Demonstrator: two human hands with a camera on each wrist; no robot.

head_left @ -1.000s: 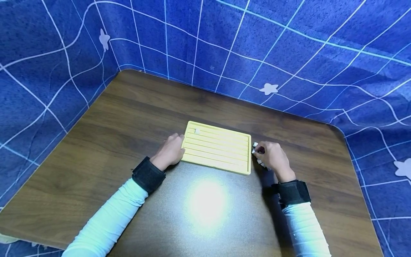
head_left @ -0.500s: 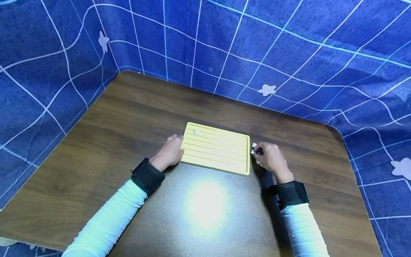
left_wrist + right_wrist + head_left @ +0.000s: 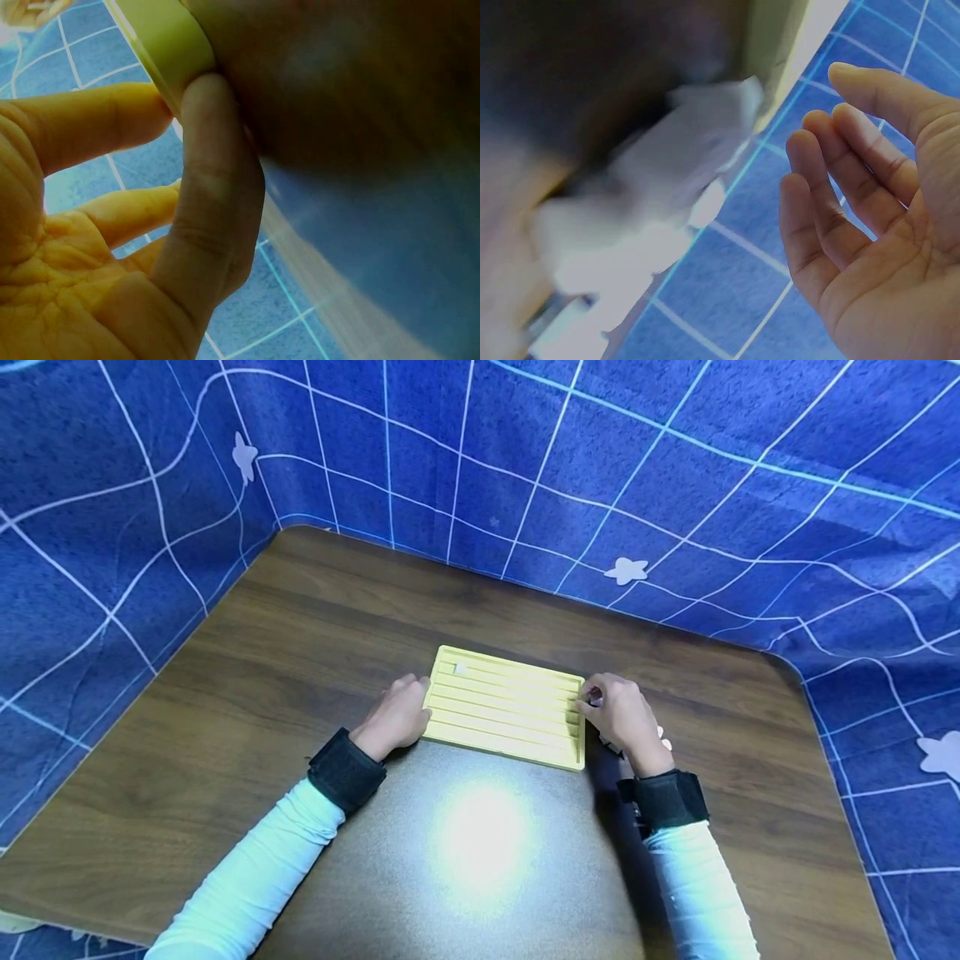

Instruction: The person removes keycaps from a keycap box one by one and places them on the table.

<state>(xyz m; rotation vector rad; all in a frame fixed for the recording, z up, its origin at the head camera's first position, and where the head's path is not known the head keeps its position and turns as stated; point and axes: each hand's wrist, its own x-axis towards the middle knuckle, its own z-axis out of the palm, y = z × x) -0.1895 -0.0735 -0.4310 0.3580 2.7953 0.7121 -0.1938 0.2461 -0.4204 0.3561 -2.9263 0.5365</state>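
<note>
A yellow ridged tray (image 3: 498, 727) lies on the table, with one small white tile (image 3: 460, 669) in its upper left slot. My left hand (image 3: 395, 710) grips the tray's left edge; in the left wrist view, the thumb and a finger (image 3: 214, 142) pinch its yellow corner (image 3: 169, 45). At the tray's right end is my right hand (image 3: 618, 710), its fingers bent over the rim. The right wrist view shows thumb and fingertips (image 3: 817, 124) apart, nothing between them. Beside that hand are blurred white blocks (image 3: 682, 150), partly hidden under it in the head view.
Small white pieces (image 3: 664, 740) lie just right of my right wrist. The brown wooden table (image 3: 337, 602) meets a blue, white-lined cloth (image 3: 420, 460) along its back and sides. A bright glare (image 3: 483, 839) falls on the table in front of the tray.
My right hand has moved left and slightly up, from the small white pieces to the tray's right rim. Pieces right of its wrist have come into view. The left hand has kept its grip.
</note>
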